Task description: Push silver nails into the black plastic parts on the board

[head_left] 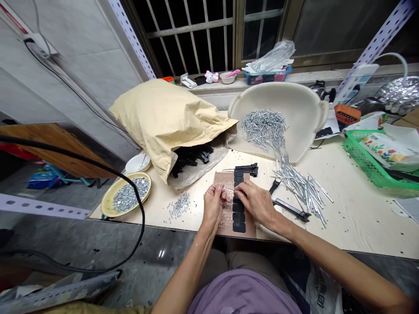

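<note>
My left hand (213,203) and my right hand (257,201) meet over a brown board (249,226) at the table's front edge. Both are closed in a pinch. Between their fingertips runs a thin metal pin (230,188), and the left fingers hold some tiny piece I cannot make out. A row of black pads (238,220) lies on the board under my right hand. Loose long pins (303,185) spread just right of my right hand, next to black plastic parts (291,210). A small heap of silver nuts (179,205) lies left of my left hand.
A tan sack (163,117) spills black parts (193,158) behind the board. A cream tray (304,109) holds a heap of pins (263,126). A yellow dish (113,205) of nuts and a white bowl (137,163) sit at left. A green basket (369,168) stands right. A black cable (140,205) loops front left.
</note>
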The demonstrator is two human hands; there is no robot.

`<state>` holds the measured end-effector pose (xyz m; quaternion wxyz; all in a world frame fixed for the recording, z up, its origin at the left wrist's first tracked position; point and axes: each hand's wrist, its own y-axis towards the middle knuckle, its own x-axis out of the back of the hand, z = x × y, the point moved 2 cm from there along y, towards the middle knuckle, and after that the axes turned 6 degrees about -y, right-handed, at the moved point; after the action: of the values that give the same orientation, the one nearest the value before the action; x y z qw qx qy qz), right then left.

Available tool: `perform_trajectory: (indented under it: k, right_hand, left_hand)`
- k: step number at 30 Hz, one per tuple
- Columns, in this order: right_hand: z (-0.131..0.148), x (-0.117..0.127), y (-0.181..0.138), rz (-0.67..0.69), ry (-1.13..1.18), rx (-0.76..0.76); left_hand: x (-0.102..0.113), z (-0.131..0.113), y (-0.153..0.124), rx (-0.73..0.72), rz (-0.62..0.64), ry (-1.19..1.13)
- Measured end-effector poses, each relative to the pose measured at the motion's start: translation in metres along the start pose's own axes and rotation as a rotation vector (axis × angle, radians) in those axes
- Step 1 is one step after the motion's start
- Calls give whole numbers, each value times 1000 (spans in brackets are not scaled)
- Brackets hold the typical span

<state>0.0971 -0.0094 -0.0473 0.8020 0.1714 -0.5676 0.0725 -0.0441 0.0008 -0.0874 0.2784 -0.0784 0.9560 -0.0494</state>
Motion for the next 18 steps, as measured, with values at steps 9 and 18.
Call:
perform_trajectory:
  k: [9, 18]
  right_hand:
    - [10, -3, -4, -96, -99, 17]
    - [8, -6, -2, -67, -136, -4]
  left_hand:
    - [5, -3, -1, 57, -52, 13]
    - [4, -6, -3, 136, 4, -37]
